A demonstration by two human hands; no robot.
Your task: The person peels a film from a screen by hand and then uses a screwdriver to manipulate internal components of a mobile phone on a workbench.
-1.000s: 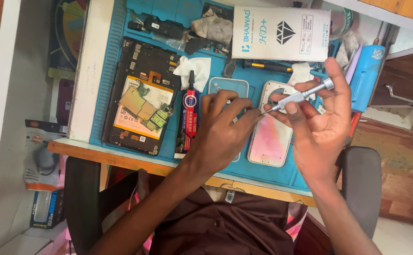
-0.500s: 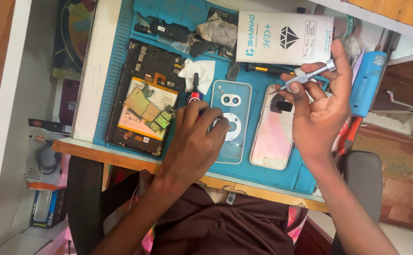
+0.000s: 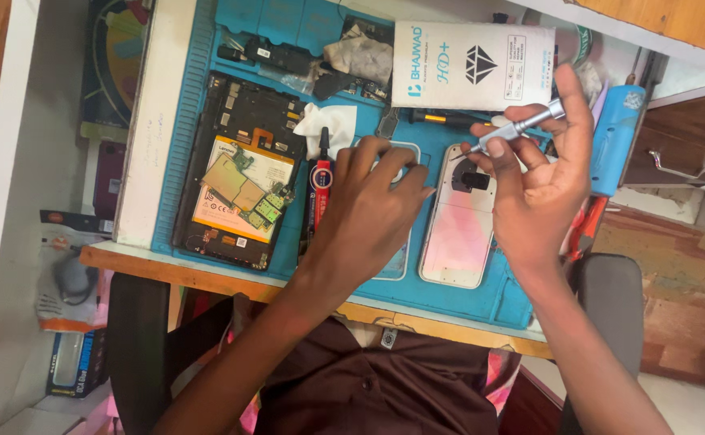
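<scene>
The slim silver metal precision screwdriver (image 3: 521,126) is pinched in the right hand (image 3: 541,189), thumb and forefinger closed round the lower shaft, the other fingers half curled. The tip points down and left at the top edge of the pink-backed phone (image 3: 458,225), which lies flat on the blue silicone repair mat (image 3: 288,258). Judgement: the driver is light, rigid, and smooth enough to roll between fingertips; best held at the knurled part near the tip, with the cap end steadied against a finger. The tip is fine and likely to slip off a small screw.

The left hand (image 3: 364,213) lies palm down just left of the pink phone, fingers spread and pressing on a pale blue phone back cover (image 3: 396,258). It grips nothing, only holds the cover flat. Judgement: the cover is thin plastic, light, springy, and apt to slide on the mat unless held by its edges.

Left of the blue cover is a red-and-black tube-shaped tool (image 3: 318,193), with a white crumpled tissue (image 3: 326,125) above it. Further left is an opened black tablet (image 3: 239,193) with its orange battery and circuit boards exposed: fragile, to be handled by the frame only. Above the pink phone is a white rectangular carton (image 3: 473,68).

The mat lies on a wooden table (image 3: 167,270).
</scene>
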